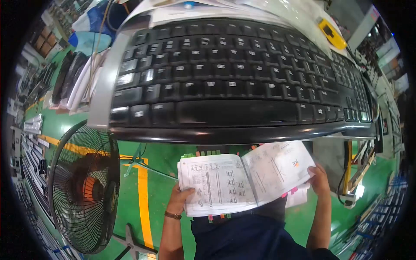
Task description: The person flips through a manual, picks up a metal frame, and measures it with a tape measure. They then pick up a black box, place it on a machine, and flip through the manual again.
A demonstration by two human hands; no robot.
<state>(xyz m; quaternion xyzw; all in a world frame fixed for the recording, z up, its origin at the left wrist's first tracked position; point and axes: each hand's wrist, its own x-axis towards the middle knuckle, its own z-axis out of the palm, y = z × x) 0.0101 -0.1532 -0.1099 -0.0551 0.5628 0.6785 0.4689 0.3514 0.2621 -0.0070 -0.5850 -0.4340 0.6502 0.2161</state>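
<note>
An open manual (216, 182), its pages printed with small diagrams and text, lies spread below the keyboard. Coloured index tabs stick out along its top and bottom edges. My left hand (178, 200) grips the left edge, thumb on top of the page and fingers hidden beneath. At the right edge, my right hand (319, 178) holds the other side, its thumb at the page corner. A watch or bracelet (172, 215) circles my left wrist. The right page (279, 167) is raised and tilted compared with the left one.
A black keyboard (238, 115) fills the upper view on a grey surface (102, 93). A yellow device (332, 34) sits behind it at the right. To the left stands a black caged fan (84, 186). Green floor (169, 236) carries a yellow line (144, 208). Racks of long bars (372, 216) line the right.
</note>
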